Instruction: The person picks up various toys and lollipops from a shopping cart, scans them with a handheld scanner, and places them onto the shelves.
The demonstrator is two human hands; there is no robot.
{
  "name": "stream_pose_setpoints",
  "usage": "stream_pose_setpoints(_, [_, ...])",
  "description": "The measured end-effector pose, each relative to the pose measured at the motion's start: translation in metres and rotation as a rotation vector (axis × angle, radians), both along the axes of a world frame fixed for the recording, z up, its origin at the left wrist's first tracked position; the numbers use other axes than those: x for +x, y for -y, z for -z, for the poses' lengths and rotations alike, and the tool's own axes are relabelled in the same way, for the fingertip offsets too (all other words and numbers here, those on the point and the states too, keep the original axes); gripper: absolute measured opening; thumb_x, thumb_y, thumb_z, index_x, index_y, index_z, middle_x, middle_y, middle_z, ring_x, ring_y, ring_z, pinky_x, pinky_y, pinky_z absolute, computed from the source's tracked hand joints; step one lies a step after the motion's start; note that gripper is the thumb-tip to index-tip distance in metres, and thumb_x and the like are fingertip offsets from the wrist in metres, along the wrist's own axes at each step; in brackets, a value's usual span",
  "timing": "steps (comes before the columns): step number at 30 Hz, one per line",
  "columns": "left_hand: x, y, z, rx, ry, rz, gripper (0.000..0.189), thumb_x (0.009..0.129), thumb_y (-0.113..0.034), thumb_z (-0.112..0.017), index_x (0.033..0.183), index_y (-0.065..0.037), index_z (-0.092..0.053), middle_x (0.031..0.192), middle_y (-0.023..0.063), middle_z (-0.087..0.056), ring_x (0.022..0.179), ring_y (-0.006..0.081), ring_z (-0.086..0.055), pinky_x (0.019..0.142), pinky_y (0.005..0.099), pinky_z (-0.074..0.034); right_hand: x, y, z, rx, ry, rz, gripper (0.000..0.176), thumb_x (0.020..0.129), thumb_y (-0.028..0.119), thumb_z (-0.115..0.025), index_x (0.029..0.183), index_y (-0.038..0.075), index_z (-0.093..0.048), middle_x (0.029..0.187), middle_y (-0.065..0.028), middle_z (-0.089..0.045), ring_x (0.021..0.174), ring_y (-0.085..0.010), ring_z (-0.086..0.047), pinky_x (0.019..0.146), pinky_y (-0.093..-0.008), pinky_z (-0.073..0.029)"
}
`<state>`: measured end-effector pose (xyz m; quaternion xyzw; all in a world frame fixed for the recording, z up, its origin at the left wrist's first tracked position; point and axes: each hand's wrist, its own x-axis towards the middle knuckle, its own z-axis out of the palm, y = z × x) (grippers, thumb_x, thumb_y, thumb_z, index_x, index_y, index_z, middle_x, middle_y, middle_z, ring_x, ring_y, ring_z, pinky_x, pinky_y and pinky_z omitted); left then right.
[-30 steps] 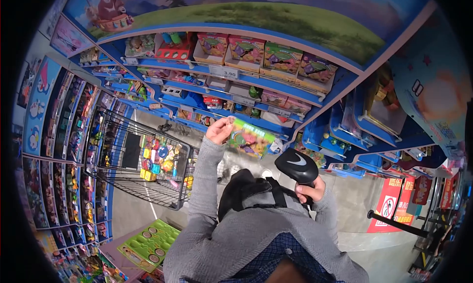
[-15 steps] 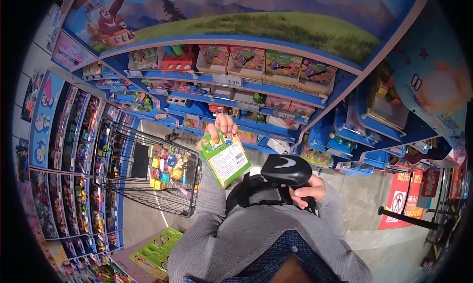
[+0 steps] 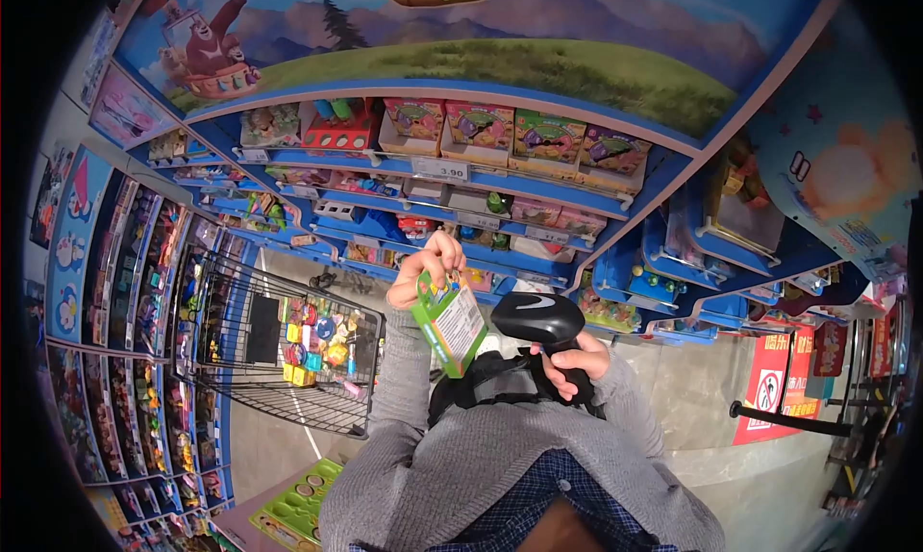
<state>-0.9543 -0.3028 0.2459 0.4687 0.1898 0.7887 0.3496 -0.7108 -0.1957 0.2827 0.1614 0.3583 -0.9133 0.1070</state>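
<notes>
My left hand (image 3: 429, 263) grips the top edge of a green box (image 3: 452, 323), which hangs tilted in front of my chest. A white label with printed text and a barcode faces up on it. To the right, my right hand (image 3: 575, 362) is wrapped round the handle of a black scanner-like device (image 3: 540, 319) with a rounded head. The head of the device is just right of the box, and the two are apart. A black bag or strap (image 3: 495, 384) lies against my waist below both hands.
A black wire shopping cart (image 3: 279, 398) holding colourful packages stands at the left. Blue shelves (image 3: 519, 182) with boxed goods and price tags run across the front. Left are more stocked shelves (image 3: 130, 331); a green tray-like item (image 3: 303, 499) is lower left. A red sign (image 3: 774, 384) stands right.
My left hand has turned the green box, so its side edge shows more and its label looks narrower. The black device has shifted slightly left and up with my right hand.
</notes>
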Motion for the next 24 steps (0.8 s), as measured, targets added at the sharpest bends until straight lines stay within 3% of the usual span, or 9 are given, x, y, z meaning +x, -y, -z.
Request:
stream_pose_setpoints(4, [-0.014,-0.010,-0.007,-0.193,-0.117,-0.258,0.021,0.082,-0.022,-0.046,0.071,-0.004,-0.048,0.076,0.0058,-0.038,0.072,0.0173,-0.040,0.067,0.0285,-0.033,0.014,-0.004,0.002,0.024,-0.039,0.106,0.030,0.077,0.009,-0.049,0.102,-0.005,-0.041,0.054,-0.0073,-0.045,0.038,-0.0130,-0.043,0.036,-0.0259,-0.039])
stream_pose_setpoints(7, [-0.024,-0.026,-0.019,-0.192,-0.123,-0.385,0.018,0.085,-0.016,-0.044,0.076,-0.001,-0.050,0.078,0.0058,-0.043,0.067,0.0119,-0.043,0.060,0.0231,-0.035,0.027,-0.005,0.006,0.044,-0.028,0.192,0.030,0.077,0.010,-0.049,0.102,-0.004,-0.041,0.054,-0.0077,-0.046,0.039,-0.0139,-0.044,0.037,-0.0274,-0.040])
stream_pose_setpoints(10, [-0.035,-0.043,-0.039,-0.359,-0.233,-0.912,0.014,0.082,-0.009,-0.049,0.082,0.003,-0.054,0.079,0.0037,-0.051,0.071,0.0095,-0.049,0.065,0.0220,-0.040,0.037,-0.002,0.008,0.035,0.007,0.270,0.030,0.076,0.011,-0.049,0.102,-0.002,-0.041,0.055,-0.0079,-0.046,0.039,-0.0141,-0.045,0.038,-0.0273,-0.041])
stream_pose_setpoints(12, [-0.043,-0.058,-0.056,-0.308,-0.327,-1.125,0.011,0.080,-0.007,-0.051,0.081,0.003,-0.055,0.079,0.0053,-0.049,0.070,0.0126,-0.049,0.064,0.0239,-0.040,0.044,-0.001,0.014,0.037,-0.005,0.286,0.031,0.076,0.012,-0.050,0.102,-0.001,-0.042,0.055,-0.0081,-0.046,0.039,-0.0145,-0.045,0.038,-0.0277,-0.041])
stream_pose_setpoints(13, [-0.048,-0.064,-0.059,-0.304,-0.329,-1.119,0.011,0.080,-0.007,-0.051,0.081,0.003,-0.055,0.079,0.0053,-0.049,0.070,0.0126,-0.049,0.064,0.0239,-0.040,0.047,0.001,0.017,0.024,-0.014,0.308,0.031,0.076,0.012,-0.050,0.102,-0.002,-0.042,0.055,-0.0082,-0.047,0.039,-0.0146,-0.045,0.037,-0.0278,-0.041])
stream_pose_setpoints(15, [-0.059,-0.075,-0.065,-0.326,-0.601,-1.361,0.009,0.079,-0.005,-0.051,0.083,0.001,-0.057,0.081,0.0054,-0.046,0.068,0.0144,-0.047,0.064,0.0245,-0.039,0.051,0.004,0.016,0.008,-0.019,0.353,0.031,0.077,0.012,-0.050,0.103,-0.002,-0.041,0.056,-0.0087,-0.047,0.039,-0.0149,-0.045,0.037,-0.0281,-0.041])
stream_pose_setpoints(19, [-0.071,-0.096,-0.067,-0.324,-0.781,-1.311,0.009,0.078,-0.008,-0.056,0.085,-0.004,-0.058,0.079,0.0071,-0.047,0.068,0.0185,-0.047,0.062,0.0263,-0.040,0.055,0.008,0.020,0.020,-0.035,0.373,0.036,0.076,0.014,-0.051,0.105,-0.002,-0.039,0.058,-0.0111,-0.046,0.039,-0.0162,-0.045,0.038,-0.0290,-0.041])
stream_pose_setpoints(22, [-0.073,-0.111,-0.068,-0.130,-0.787,-1.327,0.009,0.078,-0.007,-0.055,0.086,-0.004,-0.058,0.080,0.0082,-0.048,0.068,0.0189,-0.048,0.060,0.0263,-0.040,0.056,0.011,0.019,0.016,-0.030,0.384,0.036,0.076,0.015,-0.051,0.106,-0.002,-0.038,0.058,-0.0114,-0.046,0.040,-0.0163,-0.046,0.038,-0.0293,-0.041])
stream_pose_setpoints(24, [-0.073,-0.111,-0.068,-0.149,-0.795,-1.307,0.009,0.077,-0.006,-0.055,0.085,-0.004,-0.058,0.080,0.0088,-0.049,0.068,0.0196,-0.048,0.059,0.0265,-0.040,0.057,0.013,0.019,0.008,-0.016,0.396,0.037,0.076,0.015,-0.051,0.106,-0.002,-0.038,0.059,-0.0115,-0.047,0.040,-0.0163,-0.045,0.039,-0.0298,-0.041])
